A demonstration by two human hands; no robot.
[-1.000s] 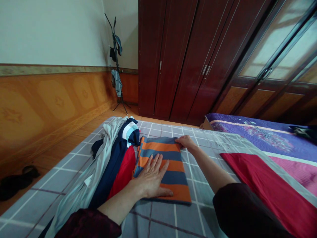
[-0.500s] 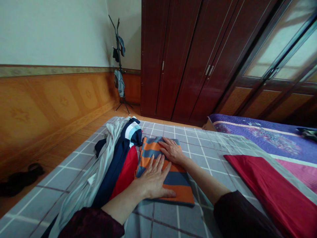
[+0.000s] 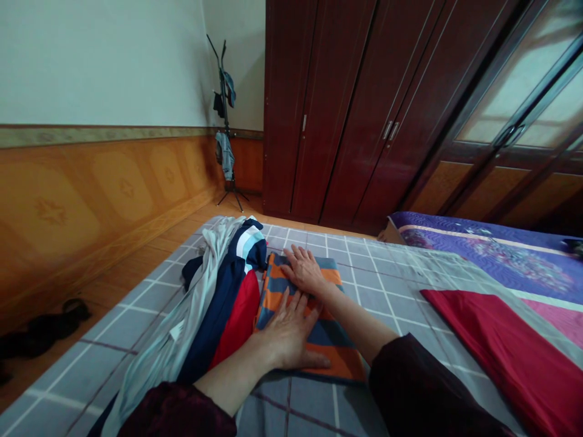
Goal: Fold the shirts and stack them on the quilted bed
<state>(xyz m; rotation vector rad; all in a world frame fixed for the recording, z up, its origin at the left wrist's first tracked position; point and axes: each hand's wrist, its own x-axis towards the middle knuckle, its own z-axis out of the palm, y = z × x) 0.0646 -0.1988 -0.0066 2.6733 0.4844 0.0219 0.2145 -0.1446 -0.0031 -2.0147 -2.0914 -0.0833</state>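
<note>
A folded orange and grey-blue striped garment (image 3: 339,331) lies flat on the checked bedsheet (image 3: 378,276). Across its near left part rests my left hand (image 3: 294,331), palm down with the fingers spread and the thumb out to the right. My right hand (image 3: 304,271) is laid flat on the far part of the garment, fingers stretched toward its far left. Neither hand grips anything. Just left of the garment is a heap of loose clothes: a red piece (image 3: 237,315), a navy piece (image 3: 212,315) and a light grey piece (image 3: 194,303).
Spread on the bed at the right is a red cloth (image 3: 496,334). Beyond it stands a second bed with a purple cover (image 3: 455,230). A dark red wardrobe (image 3: 337,109) and a coat rack (image 3: 228,121) are at the back. Dark items (image 3: 45,328) lie on the floor at left.
My right hand has slid left across the striped garment, closer to my left hand. My left hand stays pressed on the near part. The whole view has shifted slightly.
</note>
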